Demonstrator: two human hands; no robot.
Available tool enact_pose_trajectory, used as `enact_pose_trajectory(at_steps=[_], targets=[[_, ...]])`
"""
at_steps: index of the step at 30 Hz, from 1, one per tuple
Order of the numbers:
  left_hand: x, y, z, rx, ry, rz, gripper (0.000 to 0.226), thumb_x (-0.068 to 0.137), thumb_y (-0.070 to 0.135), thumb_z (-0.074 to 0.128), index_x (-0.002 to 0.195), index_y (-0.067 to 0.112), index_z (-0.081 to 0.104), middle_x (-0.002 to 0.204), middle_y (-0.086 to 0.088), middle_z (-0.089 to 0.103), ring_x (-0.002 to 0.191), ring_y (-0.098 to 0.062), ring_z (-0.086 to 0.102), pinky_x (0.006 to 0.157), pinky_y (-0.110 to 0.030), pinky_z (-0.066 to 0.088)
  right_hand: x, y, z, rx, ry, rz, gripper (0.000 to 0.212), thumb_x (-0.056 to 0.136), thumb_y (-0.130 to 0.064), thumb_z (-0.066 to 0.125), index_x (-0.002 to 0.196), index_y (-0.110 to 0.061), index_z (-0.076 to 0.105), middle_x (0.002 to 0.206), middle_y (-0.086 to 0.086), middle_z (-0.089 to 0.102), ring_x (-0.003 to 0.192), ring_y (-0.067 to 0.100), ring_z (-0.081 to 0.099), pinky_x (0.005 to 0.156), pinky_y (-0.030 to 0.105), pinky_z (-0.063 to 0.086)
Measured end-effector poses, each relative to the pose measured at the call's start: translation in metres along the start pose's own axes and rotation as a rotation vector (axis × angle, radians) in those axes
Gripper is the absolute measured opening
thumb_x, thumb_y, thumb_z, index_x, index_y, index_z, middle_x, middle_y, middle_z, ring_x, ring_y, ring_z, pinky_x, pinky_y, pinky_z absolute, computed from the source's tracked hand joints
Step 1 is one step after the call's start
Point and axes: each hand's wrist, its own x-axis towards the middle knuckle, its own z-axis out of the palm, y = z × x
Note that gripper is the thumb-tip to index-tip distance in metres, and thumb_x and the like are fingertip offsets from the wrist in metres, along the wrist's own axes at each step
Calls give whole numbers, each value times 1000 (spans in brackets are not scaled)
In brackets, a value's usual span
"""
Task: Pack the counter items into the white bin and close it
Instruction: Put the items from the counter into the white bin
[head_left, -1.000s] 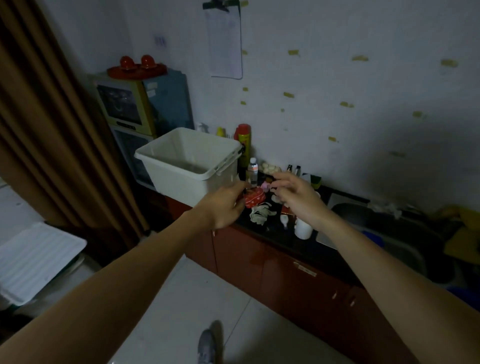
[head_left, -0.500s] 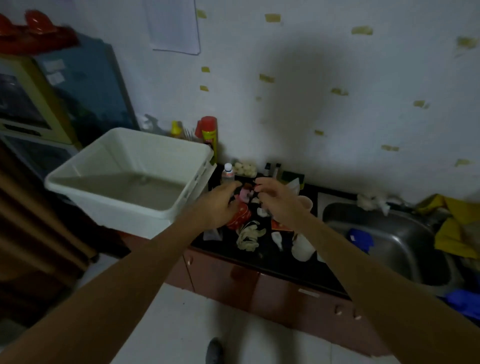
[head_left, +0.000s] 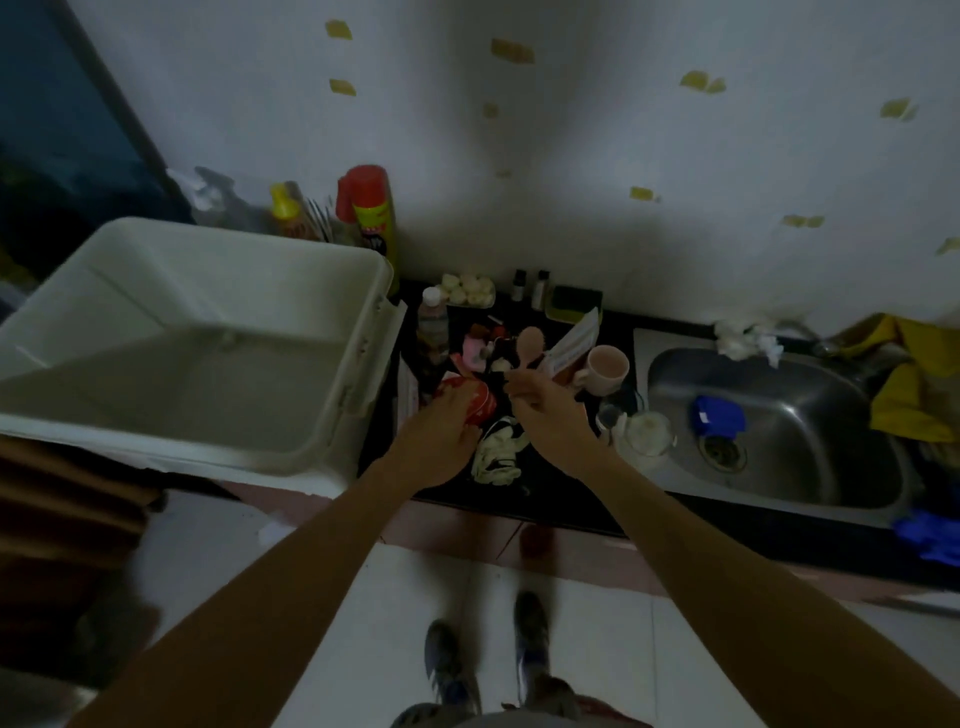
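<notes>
The white bin (head_left: 358, 332) stands open at the left end of the dark counter (head_left: 561, 499), with nothing visible inside. My left hand (head_left: 441, 441) rests on a red bowl-like container (head_left: 480, 402) just right of the bin, fingers curled over its rim. My right hand (head_left: 545, 415) holds a pink spoon (head_left: 529, 344) upright by its handle. Around them lie a small bottle (head_left: 432, 322), a pink mug (head_left: 605, 366), a crumpled white and dark cloth (head_left: 498, 452), a clear glass (head_left: 647, 434) and small pink items (head_left: 475, 351).
A steel sink (head_left: 779, 431) with a blue object sits to the right, yellow cloth beyond it. A red-capped spray can (head_left: 371, 213) and a yellow bottle (head_left: 284, 208) stand against the wall behind the bin. My feet are on the tiled floor below.
The view has tilted down and closer to the counter. My right hand now holds the pink spoon raised, and my left hand has settled onto the red container.
</notes>
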Motion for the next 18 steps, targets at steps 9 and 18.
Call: enact_pose_trajectory(at_steps=[9,18], targets=[[7,-27,38,-131,2,-138,59,91,24,43,147,12,28,148,-11,38,136,-27,37,112,-46,36,23,53,15,-1,-8,184,36,96,-2,45,131,-5,50,109,3,56,107,30,58,79,21,48],[53,-45,60,-44,50,-175,62,89,20,46,146,2,31,155,-19,24,144,-35,23,118,-45,24,60,96,41,-41,-6,249,20,83,-9,53,92,8,55,73,14,53,65,26,49,62,39,39]])
